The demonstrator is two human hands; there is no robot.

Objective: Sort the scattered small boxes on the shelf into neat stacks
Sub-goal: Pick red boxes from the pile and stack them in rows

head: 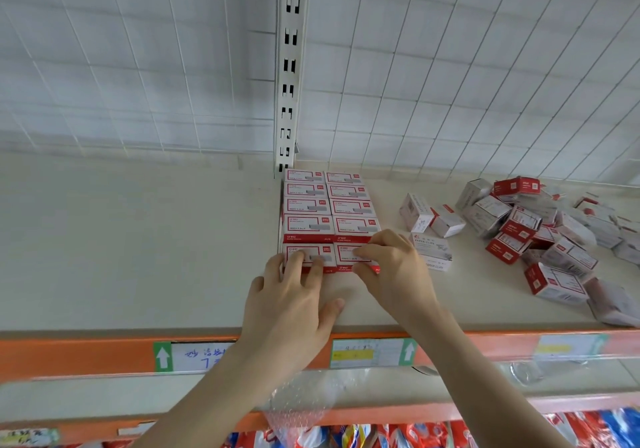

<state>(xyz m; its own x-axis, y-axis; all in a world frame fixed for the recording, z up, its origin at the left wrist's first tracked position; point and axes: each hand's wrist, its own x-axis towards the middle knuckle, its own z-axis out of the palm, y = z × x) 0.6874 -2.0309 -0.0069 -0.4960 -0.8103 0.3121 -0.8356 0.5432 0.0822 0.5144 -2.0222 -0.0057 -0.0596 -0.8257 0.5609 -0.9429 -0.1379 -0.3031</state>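
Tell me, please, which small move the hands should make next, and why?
Probably slide the right front box flush against the left front box. The right hand pinches it, the left hand steadies its neighbour with flat fingers, and the rows behind sit in two straight columns.
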